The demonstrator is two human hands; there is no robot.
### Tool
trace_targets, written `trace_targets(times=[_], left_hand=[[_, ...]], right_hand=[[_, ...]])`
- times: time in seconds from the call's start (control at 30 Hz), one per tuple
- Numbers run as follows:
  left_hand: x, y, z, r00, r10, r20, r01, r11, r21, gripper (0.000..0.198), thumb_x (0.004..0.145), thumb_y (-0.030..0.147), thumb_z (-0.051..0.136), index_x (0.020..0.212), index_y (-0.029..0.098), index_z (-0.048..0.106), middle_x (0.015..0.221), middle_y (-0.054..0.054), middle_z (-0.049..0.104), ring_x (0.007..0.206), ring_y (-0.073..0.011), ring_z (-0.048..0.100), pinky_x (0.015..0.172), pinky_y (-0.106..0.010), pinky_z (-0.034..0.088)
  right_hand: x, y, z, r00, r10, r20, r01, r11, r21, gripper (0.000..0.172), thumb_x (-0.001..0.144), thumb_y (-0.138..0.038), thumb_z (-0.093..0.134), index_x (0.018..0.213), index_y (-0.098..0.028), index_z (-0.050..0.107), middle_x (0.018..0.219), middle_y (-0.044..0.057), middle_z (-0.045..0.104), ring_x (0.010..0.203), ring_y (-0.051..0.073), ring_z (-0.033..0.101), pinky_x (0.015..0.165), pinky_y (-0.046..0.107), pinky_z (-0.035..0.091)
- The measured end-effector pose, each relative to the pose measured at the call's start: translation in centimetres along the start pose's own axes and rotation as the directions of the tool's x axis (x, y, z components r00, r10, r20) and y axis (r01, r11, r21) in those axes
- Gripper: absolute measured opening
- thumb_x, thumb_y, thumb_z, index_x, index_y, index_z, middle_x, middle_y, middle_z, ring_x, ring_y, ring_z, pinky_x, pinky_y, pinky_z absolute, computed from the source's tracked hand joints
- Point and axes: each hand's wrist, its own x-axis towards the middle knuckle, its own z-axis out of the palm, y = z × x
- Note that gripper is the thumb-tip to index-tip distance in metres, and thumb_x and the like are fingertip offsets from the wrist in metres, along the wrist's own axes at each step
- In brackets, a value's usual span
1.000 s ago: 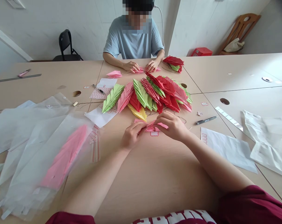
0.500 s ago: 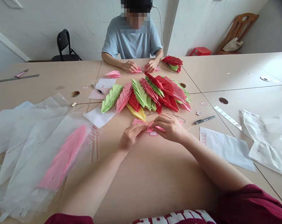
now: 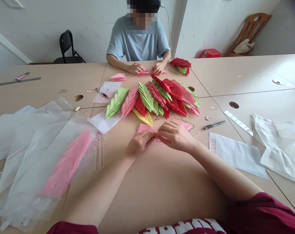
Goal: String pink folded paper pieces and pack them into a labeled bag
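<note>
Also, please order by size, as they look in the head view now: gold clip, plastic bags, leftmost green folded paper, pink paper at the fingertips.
1. Plastic bags, as one pile
2. Leftmost green folded paper
3. Gold clip
Pink paper: unranked against the green folded paper, because it is partly covered.

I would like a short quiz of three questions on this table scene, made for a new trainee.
1. Multiple choice: what colour is the folded paper nearest to the left hand?
A. green
B. pink
C. yellow

2. True or false: a pen lies on the table, farther right than the right hand.

3. Fill in: the person sitting opposite wears a light ____ shirt.

Key: 1. B; 2. true; 3. blue
</note>
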Motion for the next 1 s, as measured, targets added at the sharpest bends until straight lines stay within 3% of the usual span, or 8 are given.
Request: trace_targets(times=[0.13, 0.33, 0.6, 0.73, 0.9, 1.0], left_hand=[[-0.1, 0.0, 0.0, 1.0, -0.012, 0.021, 0.012, 1.0, 0.024, 0.016, 0.091, 0.017, 0.053, 0.103, 0.021, 0.063, 0.091, -0.002, 0.073, 0.084, -0.0145, 0.069, 0.084, -0.027, 0.052], [-0.2, 0.1, 0.1, 0.999, -0.047, 0.023, 0.049, 0.993, -0.107, 0.02, 0.091, 0.015, 0.052, 0.106, 0.021, 0.063, 0.096, -0.005, 0.071, 0.087, -0.0137, 0.068, 0.077, -0.024, 0.054], [-0.1, -0.3, -0.1, 0.996, -0.087, 0.008, 0.087, 0.985, -0.147, 0.016, 0.088, 0.012, 0.055, 0.1, 0.02, 0.063, 0.088, -0.003, 0.07, 0.084, -0.0138, 0.066, 0.076, -0.025, 0.054], [0.1, -0.3, -0.3, 0.986, -0.151, -0.071, 0.142, 0.983, -0.118, 0.005, 0.086, 0.015, 0.06, 0.088, 0.019, 0.063, 0.085, -0.003, 0.068, 0.078, -0.0128, 0.064, 0.071, -0.023, 0.053], [0.2, -0.3, -0.2, 0.989, -0.135, -0.064, 0.126, 0.984, -0.123, 0.012, 0.085, 0.014, 0.061, 0.096, 0.019, 0.063, 0.089, -0.002, 0.07, 0.085, -0.0132, 0.066, 0.076, -0.023, 0.055], [0.2, -0.2, -0.1, 0.991, -0.118, -0.058, 0.11, 0.986, -0.125, 0.016, 0.085, 0.014, 0.063, 0.1, 0.02, 0.063, 0.091, -0.002, 0.07, 0.087, -0.0133, 0.066, 0.079, -0.023, 0.055]], right_hand=[[0.1, -0.1, -0.1, 1.0, -0.013, 0.015, 0.013, 1.0, -0.024, 0.014, 0.093, -0.02, 0.048, 0.092, -0.019, 0.062, 0.087, 0.006, 0.064, 0.08, 0.018, 0.054, 0.071, 0.033, 0.04], [0.4, 0.4, -0.9, 0.999, -0.002, -0.042, 0.004, 0.999, 0.049, 0.009, 0.089, -0.021, 0.052, 0.091, -0.021, 0.061, 0.088, 0.004, 0.066, 0.091, 0.02, 0.057, 0.089, 0.038, 0.039], [0.0, 2.2, -1.7, 0.997, 0.033, -0.064, -0.03, 0.999, 0.044, 0.009, 0.089, -0.02, 0.051, 0.086, -0.023, 0.059, 0.088, 0.003, 0.064, 0.088, 0.02, 0.057, 0.098, 0.043, 0.038], [-0.1, 2.5, -2.2, 0.995, 0.079, -0.059, -0.077, 0.997, 0.022, 0.008, 0.09, -0.023, 0.052, 0.091, -0.022, 0.06, 0.091, 0.004, 0.065, 0.095, 0.02, 0.056, 0.099, 0.042, 0.038], [-0.2, 2.2, -1.5, 0.997, 0.072, -0.03, -0.071, 0.997, 0.036, 0.032, 0.086, -0.04, 0.061, 0.112, -0.021, 0.059, 0.112, 0.008, 0.063, 0.107, 0.024, 0.053, 0.106, 0.047, 0.032], [-0.2, 2.2, -0.9, 0.998, 0.059, -0.011, -0.059, 0.997, 0.04, 0.014, 0.091, -0.031, 0.057, 0.101, -0.023, 0.063, 0.103, 0.004, 0.066, 0.1, 0.02, 0.056, 0.108, 0.045, 0.03]])
